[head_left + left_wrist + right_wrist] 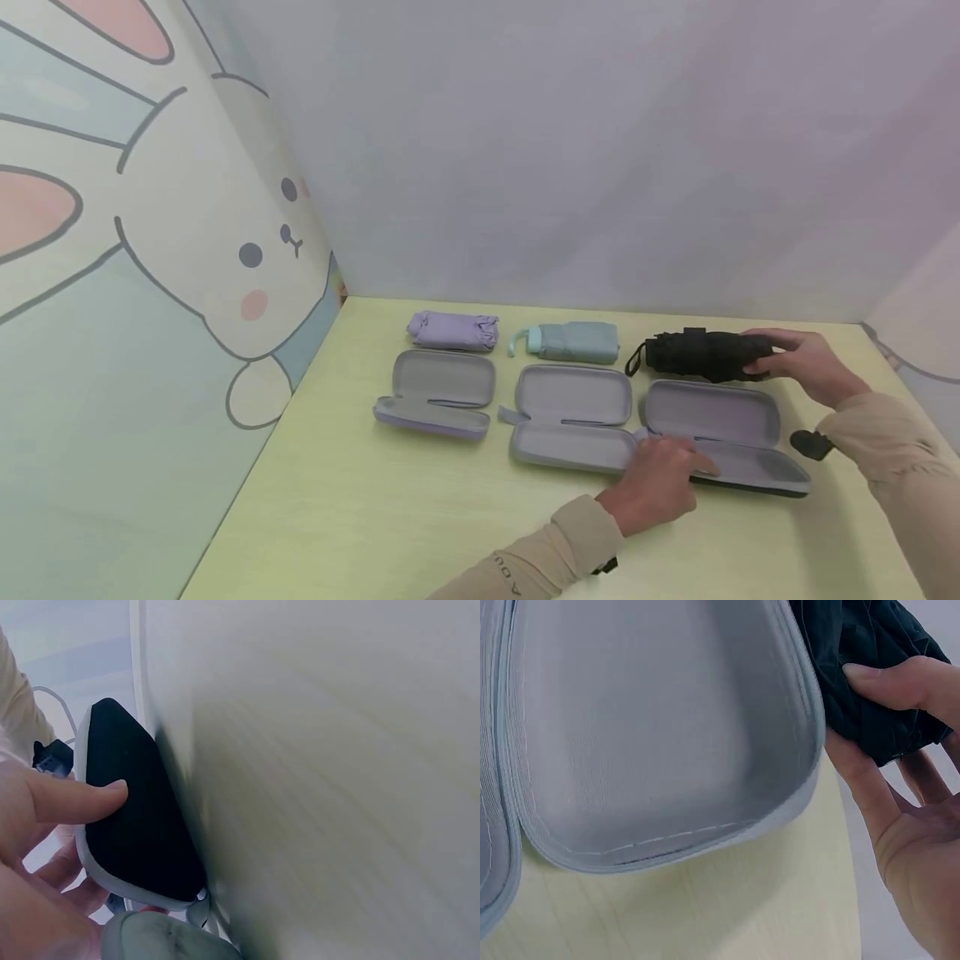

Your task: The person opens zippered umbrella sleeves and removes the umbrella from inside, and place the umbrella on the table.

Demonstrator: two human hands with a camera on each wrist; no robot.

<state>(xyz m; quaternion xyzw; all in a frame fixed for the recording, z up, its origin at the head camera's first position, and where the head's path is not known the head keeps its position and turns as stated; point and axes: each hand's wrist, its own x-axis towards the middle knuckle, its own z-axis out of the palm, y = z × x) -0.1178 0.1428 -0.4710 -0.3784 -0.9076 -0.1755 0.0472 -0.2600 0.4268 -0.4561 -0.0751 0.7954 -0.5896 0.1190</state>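
At the right of the head view, my right hand (806,362) grips one end of a folded black umbrella (701,354), which has a wrist loop at its other end. In the right wrist view, thumb and fingers are on the umbrella's dark cloth (877,690). Just in front of it lies an open black zip case (750,467) with grey lining. My left hand (663,483) holds this case by its near half. In the left wrist view the thumb presses the black outer shell (139,817), with fingers on the lined side.
Left of the black case lie an open grey-lined case (573,446) and an open purple case (442,421). Behind them are a folded blue-green umbrella (581,342) and a folded lilac umbrella (453,331). All rest on a pale yellow table (337,500) against a wall.
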